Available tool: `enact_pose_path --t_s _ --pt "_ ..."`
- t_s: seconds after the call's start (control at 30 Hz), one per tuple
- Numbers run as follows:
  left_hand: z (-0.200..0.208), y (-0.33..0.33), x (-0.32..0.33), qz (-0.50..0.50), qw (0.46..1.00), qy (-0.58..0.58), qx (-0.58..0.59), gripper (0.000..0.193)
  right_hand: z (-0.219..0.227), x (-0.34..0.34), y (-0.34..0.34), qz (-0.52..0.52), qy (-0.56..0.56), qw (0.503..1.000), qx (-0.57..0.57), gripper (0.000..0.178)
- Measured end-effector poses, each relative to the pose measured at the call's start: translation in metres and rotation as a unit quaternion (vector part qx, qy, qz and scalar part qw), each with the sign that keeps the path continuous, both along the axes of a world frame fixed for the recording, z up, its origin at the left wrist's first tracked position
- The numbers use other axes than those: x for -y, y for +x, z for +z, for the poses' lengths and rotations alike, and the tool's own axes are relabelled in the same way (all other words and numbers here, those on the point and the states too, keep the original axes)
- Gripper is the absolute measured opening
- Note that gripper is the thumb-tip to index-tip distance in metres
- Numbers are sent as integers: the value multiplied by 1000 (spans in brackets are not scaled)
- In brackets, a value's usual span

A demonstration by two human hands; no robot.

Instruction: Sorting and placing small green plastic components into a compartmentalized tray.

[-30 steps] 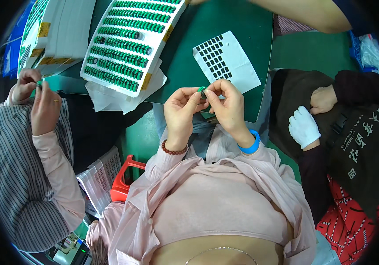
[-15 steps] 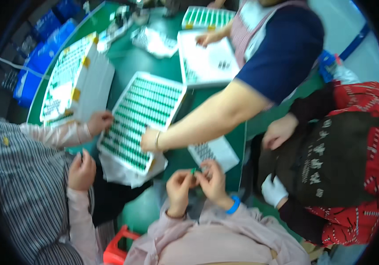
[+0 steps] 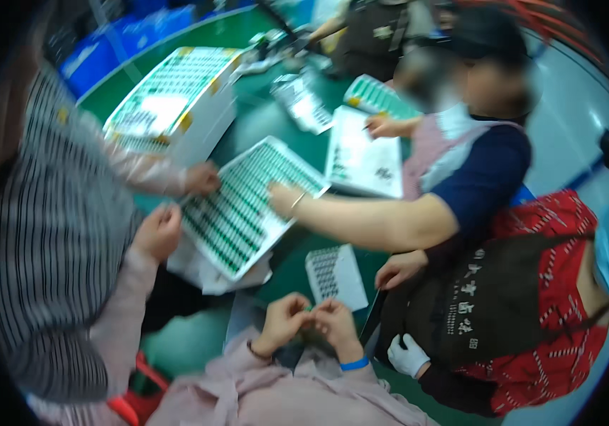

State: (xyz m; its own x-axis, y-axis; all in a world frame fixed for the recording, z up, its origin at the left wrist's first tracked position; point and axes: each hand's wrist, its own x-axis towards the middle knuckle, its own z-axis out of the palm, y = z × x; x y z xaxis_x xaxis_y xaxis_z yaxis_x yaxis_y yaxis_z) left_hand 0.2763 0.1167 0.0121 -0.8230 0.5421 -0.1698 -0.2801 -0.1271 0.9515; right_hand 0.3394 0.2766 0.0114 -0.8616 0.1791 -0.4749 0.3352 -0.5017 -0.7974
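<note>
My left hand [image 3: 283, 324] and my right hand [image 3: 335, 326] meet fingertip to fingertip above the near table edge. Pinched between them is a small green piece [image 3: 309, 309], mostly covered by my fingers and too blurred to tell its kind. Just beyond my right hand lies a white sheet with rows of small dark parts [image 3: 325, 273]. Farther off to the left is a white tray with rows of small green pieces [image 3: 251, 206], where a co-worker's hand [image 3: 286, 199] reaches in from the right. Another person's hand [image 3: 203, 179] rests at its left edge.
A tall stack of filled trays [image 3: 208, 128] stands at the far left. A white tray [image 3: 365, 153] and crumpled silvery packaging [image 3: 303, 103] lie farther back. Co-workers sit close on both sides; a white-gloved hand [image 3: 407, 355] is to my right. A red stool [image 3: 141, 397] is at lower left.
The whole view has swung, so the table and people appear shifted. My hands stay together on the small green piece. The co-worker's arm still reaches to the green-filled tray.
</note>
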Motion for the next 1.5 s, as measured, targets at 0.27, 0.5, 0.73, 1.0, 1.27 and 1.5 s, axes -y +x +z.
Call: enact_pose_path --t_s 0.27,0.5,0.73,1.0,1.27,1.5 --pt "10 -18 34 80 995 -49 -29 10 20 15 -4 7 185 983 -16 5" --pt "23 -106 100 360 885 -225 -193 13 8 -22 -1 -49 583 804 -106 24" --pt "-1 -207 125 408 720 -354 -436 11 -26 -30 -9 -35 695 701 -157 30" --pt "-10 -236 118 343 715 -461 -398 9 -39 -39 -5 -54 672 726 -138 28" --pt "-11 -235 124 300 763 -454 -350 7 -42 -39 -4 -54 666 728 -151 26" --pt "-21 -235 129 329 667 -483 -462 5 -38 -34 -13 -52 672 724 -150 24"
